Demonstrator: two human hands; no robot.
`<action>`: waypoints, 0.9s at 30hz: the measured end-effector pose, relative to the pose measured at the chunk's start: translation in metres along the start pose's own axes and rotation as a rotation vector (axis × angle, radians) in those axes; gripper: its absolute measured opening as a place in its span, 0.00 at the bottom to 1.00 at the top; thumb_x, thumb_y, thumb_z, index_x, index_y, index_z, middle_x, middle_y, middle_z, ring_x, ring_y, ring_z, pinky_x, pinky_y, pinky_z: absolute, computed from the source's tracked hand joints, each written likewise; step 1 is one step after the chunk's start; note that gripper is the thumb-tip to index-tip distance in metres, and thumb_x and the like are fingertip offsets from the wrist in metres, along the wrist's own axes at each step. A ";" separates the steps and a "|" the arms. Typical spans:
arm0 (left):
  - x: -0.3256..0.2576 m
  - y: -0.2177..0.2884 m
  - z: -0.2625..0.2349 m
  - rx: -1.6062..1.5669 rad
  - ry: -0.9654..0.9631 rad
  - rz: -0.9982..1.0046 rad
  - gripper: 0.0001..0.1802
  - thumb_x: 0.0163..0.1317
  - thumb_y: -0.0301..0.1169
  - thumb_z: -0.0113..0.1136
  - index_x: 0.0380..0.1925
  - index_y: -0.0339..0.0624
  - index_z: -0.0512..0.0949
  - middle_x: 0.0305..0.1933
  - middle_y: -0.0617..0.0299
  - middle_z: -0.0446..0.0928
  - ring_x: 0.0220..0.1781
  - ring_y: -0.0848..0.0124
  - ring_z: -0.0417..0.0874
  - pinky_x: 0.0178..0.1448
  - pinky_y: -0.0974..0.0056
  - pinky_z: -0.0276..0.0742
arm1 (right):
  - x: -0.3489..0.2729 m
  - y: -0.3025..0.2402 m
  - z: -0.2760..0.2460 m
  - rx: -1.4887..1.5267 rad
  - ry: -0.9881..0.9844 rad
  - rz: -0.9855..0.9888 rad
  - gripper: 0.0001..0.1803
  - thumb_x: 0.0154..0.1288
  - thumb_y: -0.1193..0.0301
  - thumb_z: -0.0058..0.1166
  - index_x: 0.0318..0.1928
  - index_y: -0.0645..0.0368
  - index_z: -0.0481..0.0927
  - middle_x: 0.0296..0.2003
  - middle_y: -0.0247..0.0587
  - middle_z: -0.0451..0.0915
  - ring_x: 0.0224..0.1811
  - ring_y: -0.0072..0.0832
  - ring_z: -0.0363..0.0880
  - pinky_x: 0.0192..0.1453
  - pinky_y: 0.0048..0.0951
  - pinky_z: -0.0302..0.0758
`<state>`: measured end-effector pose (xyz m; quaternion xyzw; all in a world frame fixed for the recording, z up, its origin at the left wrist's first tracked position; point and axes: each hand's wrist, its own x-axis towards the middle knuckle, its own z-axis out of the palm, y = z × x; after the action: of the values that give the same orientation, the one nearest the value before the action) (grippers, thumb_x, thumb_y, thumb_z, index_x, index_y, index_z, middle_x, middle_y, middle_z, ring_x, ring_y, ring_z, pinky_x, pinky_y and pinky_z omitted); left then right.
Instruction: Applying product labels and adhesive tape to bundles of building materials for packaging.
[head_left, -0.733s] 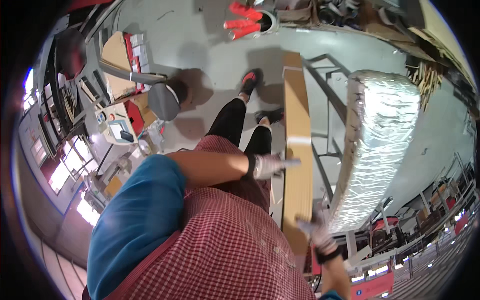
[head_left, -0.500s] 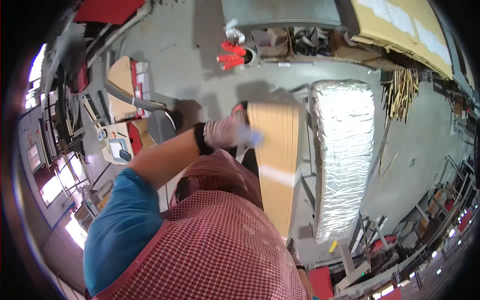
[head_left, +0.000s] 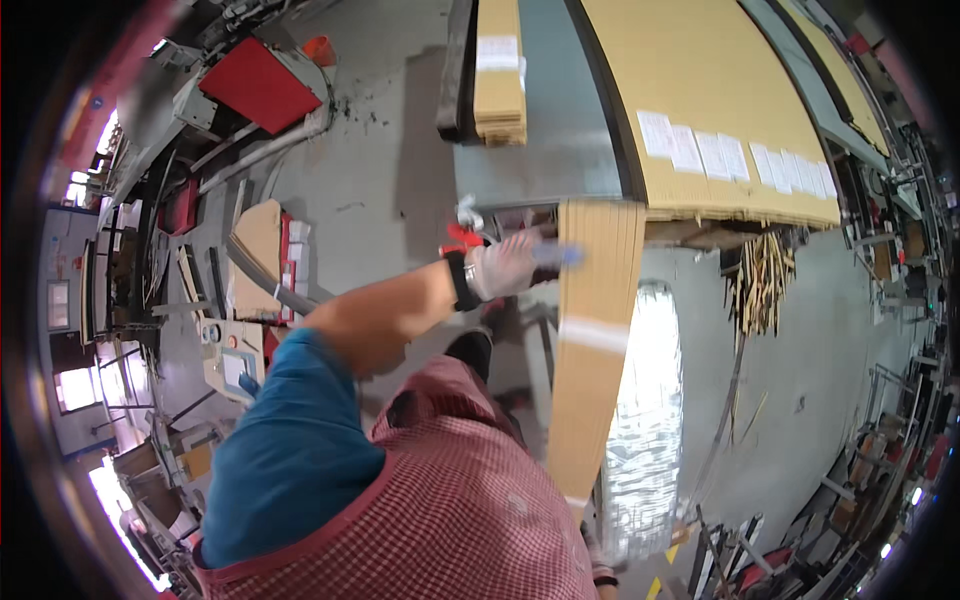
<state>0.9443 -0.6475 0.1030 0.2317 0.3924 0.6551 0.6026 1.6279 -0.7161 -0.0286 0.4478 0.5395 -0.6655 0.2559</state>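
A long bundle of tan cardboard strips [head_left: 588, 400], with a white band [head_left: 594, 334] around it, extends away from me in front of my body. My left hand [head_left: 505, 266], in a pale glove with blue fingertips, is closed on the bundle's left edge near its far end; motion smears the fingers. My right hand [head_left: 598, 560] is only partly visible beside the bundle's near end, and its fingers are hidden. Past the bundle's right side lies a long silvery foil-wrapped pack [head_left: 645, 400].
Ahead stands a grey-topped table [head_left: 540, 110] carrying a narrow stack of tan board [head_left: 499, 75]. Beside it is a wide yellowish stack of sheets [head_left: 710, 80] with papers on top. Thin wooden sticks [head_left: 765, 285] hang at its near edge. A small desk [head_left: 230, 355] stands at left.
I have moved forward, and the table and the wide stack appear closer. The bundle has come along with my left hand, and its far end now overlaps the table's near edge in view.
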 end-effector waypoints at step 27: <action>0.105 -0.045 -0.003 0.529 0.402 -0.098 0.19 0.70 0.33 0.59 0.57 0.36 0.76 0.56 0.54 0.79 0.57 0.65 0.80 0.61 0.61 0.76 | 0.367 -0.325 -0.332 -0.121 0.024 -0.231 0.27 0.74 0.52 0.47 0.61 0.58 0.77 0.61 0.37 0.80 0.62 0.30 0.77 0.68 0.31 0.70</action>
<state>0.9518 -0.5478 0.0474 0.2272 0.6704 0.5335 0.4630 1.2943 -0.2563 -0.1953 0.3743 0.6296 -0.6515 0.1975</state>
